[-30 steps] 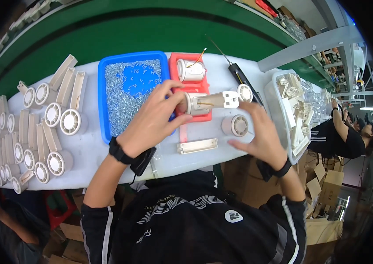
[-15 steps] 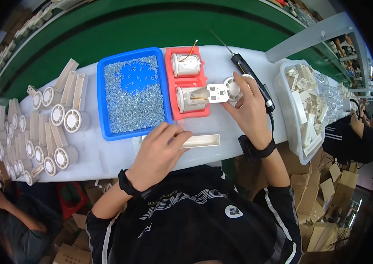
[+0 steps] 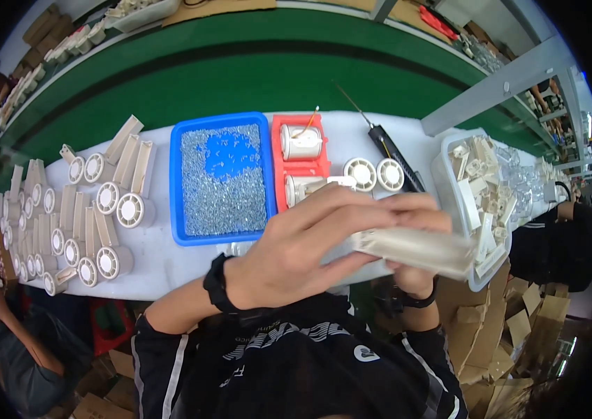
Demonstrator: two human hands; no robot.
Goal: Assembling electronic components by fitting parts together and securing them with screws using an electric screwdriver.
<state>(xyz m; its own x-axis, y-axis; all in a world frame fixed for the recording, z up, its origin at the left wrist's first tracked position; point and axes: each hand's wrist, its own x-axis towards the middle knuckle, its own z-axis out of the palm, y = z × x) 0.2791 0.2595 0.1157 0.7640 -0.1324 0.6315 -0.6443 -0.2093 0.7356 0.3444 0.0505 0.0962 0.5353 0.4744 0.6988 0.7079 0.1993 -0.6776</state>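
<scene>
A long, off-white plastic channel piece is raised above the near edge of the table, smeared by motion. My left hand is closed on its left end, fingers on top and thumb below. My right hand is at the same piece, mostly hidden behind it, its fingers curled around it. Beyond my hands lies a red holder with a white cylindrical housing in its far pocket, a wire sticking up. Another white housing sits in the near pocket, partly covered by my left hand.
Left of the holder stands a blue tray of small screws. Two round vented caps lie right of it, beside a black electric screwdriver. A clear bin of white parts is at right; several assembled units fill the left.
The channel piece has been lifted off the table and moved right. Both hands have come together at it. My right hand has left the bracket and round cap; the view has tilted up.
</scene>
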